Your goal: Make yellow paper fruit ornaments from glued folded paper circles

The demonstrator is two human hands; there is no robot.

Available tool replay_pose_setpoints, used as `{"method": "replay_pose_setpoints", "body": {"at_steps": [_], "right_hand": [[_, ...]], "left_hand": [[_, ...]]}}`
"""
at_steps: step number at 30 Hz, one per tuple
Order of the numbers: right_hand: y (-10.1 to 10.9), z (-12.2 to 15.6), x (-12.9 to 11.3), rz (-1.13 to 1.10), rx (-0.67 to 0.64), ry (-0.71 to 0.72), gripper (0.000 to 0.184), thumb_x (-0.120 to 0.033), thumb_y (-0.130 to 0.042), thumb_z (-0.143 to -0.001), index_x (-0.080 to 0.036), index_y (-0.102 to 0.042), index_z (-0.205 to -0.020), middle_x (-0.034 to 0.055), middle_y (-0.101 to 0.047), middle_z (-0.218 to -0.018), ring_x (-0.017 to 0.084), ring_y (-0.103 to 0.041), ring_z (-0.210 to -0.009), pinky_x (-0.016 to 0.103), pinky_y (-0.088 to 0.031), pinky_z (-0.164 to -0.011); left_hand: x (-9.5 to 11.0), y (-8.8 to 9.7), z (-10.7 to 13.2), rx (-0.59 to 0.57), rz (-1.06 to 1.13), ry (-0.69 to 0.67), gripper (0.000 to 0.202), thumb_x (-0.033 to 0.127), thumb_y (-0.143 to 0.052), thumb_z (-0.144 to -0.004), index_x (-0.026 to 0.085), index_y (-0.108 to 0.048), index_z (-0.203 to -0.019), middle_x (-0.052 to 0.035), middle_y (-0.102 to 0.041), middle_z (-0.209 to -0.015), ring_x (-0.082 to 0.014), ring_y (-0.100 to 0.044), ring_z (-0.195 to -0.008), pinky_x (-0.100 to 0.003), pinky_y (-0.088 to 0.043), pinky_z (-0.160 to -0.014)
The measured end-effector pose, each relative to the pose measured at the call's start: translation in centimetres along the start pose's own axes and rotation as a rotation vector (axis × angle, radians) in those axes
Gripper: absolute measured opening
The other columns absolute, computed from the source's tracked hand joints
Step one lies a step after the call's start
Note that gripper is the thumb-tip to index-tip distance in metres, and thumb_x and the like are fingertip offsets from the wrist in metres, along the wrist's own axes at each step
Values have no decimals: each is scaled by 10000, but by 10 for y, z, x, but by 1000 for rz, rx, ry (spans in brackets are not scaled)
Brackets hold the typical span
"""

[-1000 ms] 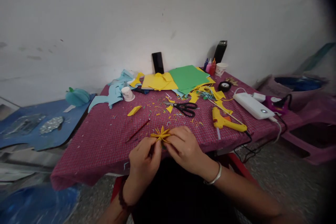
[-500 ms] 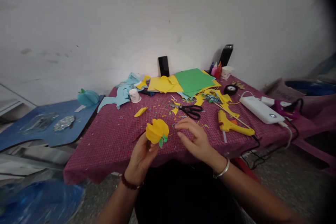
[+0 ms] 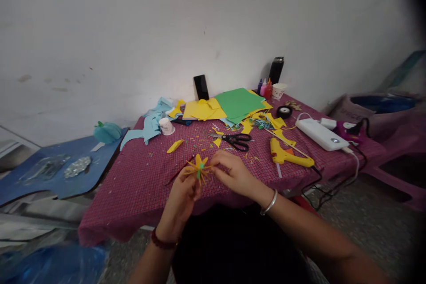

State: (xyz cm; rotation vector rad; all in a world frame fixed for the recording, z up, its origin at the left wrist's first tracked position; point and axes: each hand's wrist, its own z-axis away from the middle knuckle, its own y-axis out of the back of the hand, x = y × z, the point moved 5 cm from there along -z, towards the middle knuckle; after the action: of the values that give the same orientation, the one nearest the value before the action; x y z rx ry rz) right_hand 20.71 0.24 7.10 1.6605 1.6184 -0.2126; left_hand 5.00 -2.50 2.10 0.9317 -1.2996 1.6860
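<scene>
A yellow paper pumpkin (image 3: 199,165) with green paper pieces at its centre is held just above the front of the table. Its thin folded segments fan outward like spokes, and the green end faces me. My left hand (image 3: 184,191) grips it from below and the left, fingers closed round its lower edge. From the right, my right hand (image 3: 231,171) pinches the tip of one yellow segment between thumb and fingers. A thin dark stick (image 3: 179,172) lies on the cloth behind my left hand. Black-handled scissors (image 3: 234,140) rest beyond my right hand.
A yellow glue gun (image 3: 289,156) and white power bank (image 3: 321,134) lie right. Green paper (image 3: 239,104), yellow scraps (image 3: 175,145) and a paper cup (image 3: 166,126) are farther back. A blue paper pumpkin (image 3: 107,132) sits on the blue board (image 3: 109,159) at left.
The yellow pumpkin has turned so its green end faces me and its segments show edge-on. My right hand has moved left, from open beside it to pinching a segment.
</scene>
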Motion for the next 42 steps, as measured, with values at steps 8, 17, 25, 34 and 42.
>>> {"method": "replay_pose_setpoints", "body": {"at_steps": [8, 17, 25, 34, 42], "right_hand": [[-4, 2, 4, -117, 20, -162, 140, -153, -531, -877, -184, -610, -766, -3, -596, -732, 135, -551, -690, 261, -431, -656], [-8, 8, -3, -316, -54, -176, 87, -204, -562, -878, -185, -593, -799, -7, -558, -776, 125, -530, -711, 256, -431, -648], [-3, 12, -5, -482, -120, -174, 93, -269, -598, -879, -180, -623, -883, 18, -599, -845, 143, -570, -764, 295, -470, -703], [3, 16, -20, -159, -33, -41, 87, -135, -570, -882, -192, -611, -831, 17, -599, -795, 150, -566, -761, 286, -443, -701], [-2, 15, -18, -81, -10, -156, 88, -122, -575, -867, -190, -592, -815, 2, -588, -781, 145, -560, -746, 275, -430, -688]], "left_hand": [[32, 11, 11, 274, -603, -588, 305, 248, -748, -663, 194, -520, -858, 32, -570, -779, -84, -535, -596, -198, -432, -548], [40, -4, 28, 103, -855, -796, 125, 149, -660, -756, 194, -547, -723, 39, -511, -694, -105, -466, -631, -225, -396, -592], [36, -7, 32, -87, -786, -722, 80, 167, -581, -868, 192, -621, -803, 0, -603, -777, -130, -569, -727, -245, -457, -673], [46, -24, 48, -290, -892, -962, 236, 29, -534, -846, 212, -653, -935, -24, -663, -891, -144, -628, -826, -243, -488, -742], [31, -14, 32, -216, -828, -758, 82, 137, -569, -873, 192, -624, -847, 1, -603, -786, -122, -577, -695, -228, -468, -634]]}}
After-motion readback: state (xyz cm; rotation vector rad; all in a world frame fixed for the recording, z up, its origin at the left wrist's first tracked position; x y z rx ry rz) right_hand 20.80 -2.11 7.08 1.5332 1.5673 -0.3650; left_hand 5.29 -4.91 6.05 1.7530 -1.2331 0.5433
